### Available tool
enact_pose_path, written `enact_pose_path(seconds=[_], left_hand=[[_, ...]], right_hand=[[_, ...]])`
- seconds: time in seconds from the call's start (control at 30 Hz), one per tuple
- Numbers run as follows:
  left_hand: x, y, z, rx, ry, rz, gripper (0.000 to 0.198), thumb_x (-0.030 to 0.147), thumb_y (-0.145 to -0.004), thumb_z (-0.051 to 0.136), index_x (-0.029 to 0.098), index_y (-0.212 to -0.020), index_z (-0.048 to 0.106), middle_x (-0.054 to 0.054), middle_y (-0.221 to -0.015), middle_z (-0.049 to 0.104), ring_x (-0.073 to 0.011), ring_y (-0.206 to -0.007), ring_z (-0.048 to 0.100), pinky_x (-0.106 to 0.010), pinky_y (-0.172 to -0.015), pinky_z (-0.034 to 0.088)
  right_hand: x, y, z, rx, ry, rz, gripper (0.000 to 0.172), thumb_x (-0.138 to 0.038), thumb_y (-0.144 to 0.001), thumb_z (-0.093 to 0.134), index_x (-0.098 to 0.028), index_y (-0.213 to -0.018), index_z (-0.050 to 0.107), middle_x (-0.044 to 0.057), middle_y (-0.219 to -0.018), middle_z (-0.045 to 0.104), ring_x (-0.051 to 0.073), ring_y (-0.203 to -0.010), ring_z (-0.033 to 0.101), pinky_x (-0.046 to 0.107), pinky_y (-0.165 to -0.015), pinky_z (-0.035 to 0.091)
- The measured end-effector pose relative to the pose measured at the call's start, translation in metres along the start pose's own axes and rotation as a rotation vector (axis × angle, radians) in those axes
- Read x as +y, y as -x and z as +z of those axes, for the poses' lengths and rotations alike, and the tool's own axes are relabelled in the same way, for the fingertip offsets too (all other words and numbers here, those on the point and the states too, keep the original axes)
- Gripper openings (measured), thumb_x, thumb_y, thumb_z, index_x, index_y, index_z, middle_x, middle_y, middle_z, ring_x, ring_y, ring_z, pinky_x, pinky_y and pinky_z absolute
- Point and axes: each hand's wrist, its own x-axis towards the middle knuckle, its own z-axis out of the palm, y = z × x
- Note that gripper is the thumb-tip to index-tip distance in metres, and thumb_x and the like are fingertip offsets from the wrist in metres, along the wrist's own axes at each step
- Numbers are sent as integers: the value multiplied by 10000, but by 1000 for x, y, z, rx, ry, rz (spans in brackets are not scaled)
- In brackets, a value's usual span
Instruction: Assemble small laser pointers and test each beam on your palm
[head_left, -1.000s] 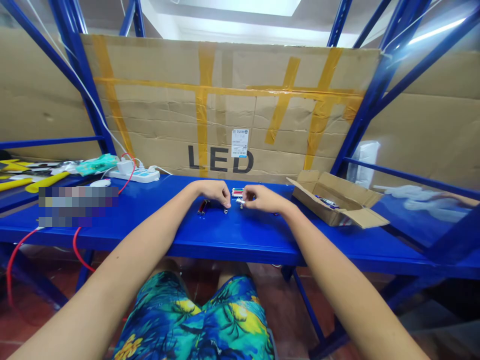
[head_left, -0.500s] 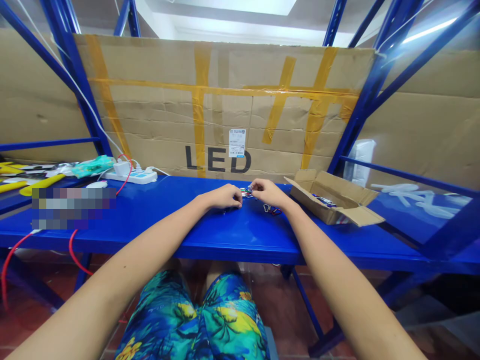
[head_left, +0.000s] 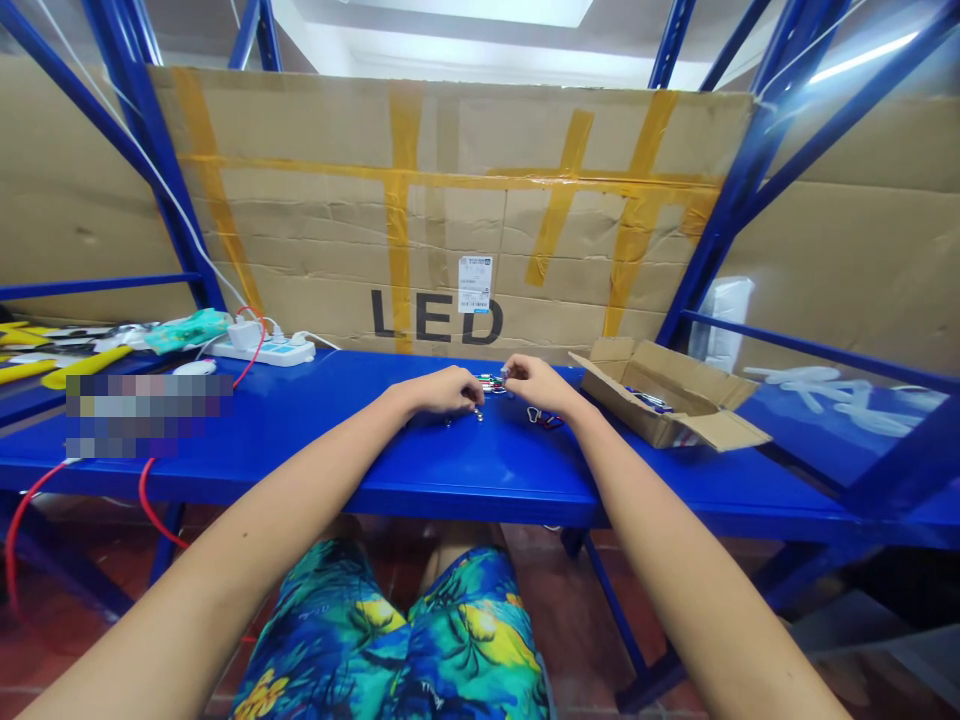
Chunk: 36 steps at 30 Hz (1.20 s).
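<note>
Both my hands rest on the blue metal bench (head_left: 480, 470) in front of me. My left hand (head_left: 442, 390) is curled, its fingertips pinched on a small metal part I cannot name. My right hand (head_left: 534, 382) is curled too, pinching something tiny at a little pile of coloured parts (head_left: 491, 382) between the two hands. A small red and dark piece (head_left: 546, 419) lies on the bench just under my right wrist.
An open cardboard box (head_left: 664, 402) sits on the bench to the right. A white power strip (head_left: 262, 350) with a red cable (head_left: 154, 490) lies at the left, beside yellow tools (head_left: 75, 365). A taped cardboard sheet marked LED (head_left: 435, 315) closes the back.
My hands moved right and further back on the bench, from the spot with a dark red piece to the pile of coloured parts. Since half a second ago they have barely moved.
</note>
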Motion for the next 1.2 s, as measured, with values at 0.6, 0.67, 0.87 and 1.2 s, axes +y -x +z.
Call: enact_pose_path(seconds=[0.6,0.67,0.87,1.2], left_hand=[[10,0,3,421,18,109,107,170,-804,582,135,-865,662,-42,-798,696,-136,-726,608,-245,-672,424],[14,-1,5,434,-1,154,104,164,-813,581,137,-870,664,-40,-806,700,-136,-728,610,-247,-678,428],[16,-2,8,397,-36,222,161,130,-829,558,142,-926,686,-43,-855,716,-141,-758,620,-257,-718,447],[17,3,5,332,8,120,257,123,-816,496,164,-928,724,-33,-840,727,-143,-753,628,-254,-719,454]], right_hand=[[1,2,11,-201,-94,-39,140,-173,-658,579,-177,-798,572,-24,-686,587,129,-654,534,250,-621,401],[4,1,11,-194,-104,-49,135,-175,-656,586,-176,-789,566,-24,-690,589,130,-658,537,251,-629,408],[7,-1,11,-198,-111,-47,133,-170,-650,590,-175,-780,563,-14,-698,612,143,-673,560,266,-645,428],[10,-1,5,-207,-10,-79,220,-70,-621,546,-183,-794,620,-2,-776,657,160,-747,589,267,-703,440]])
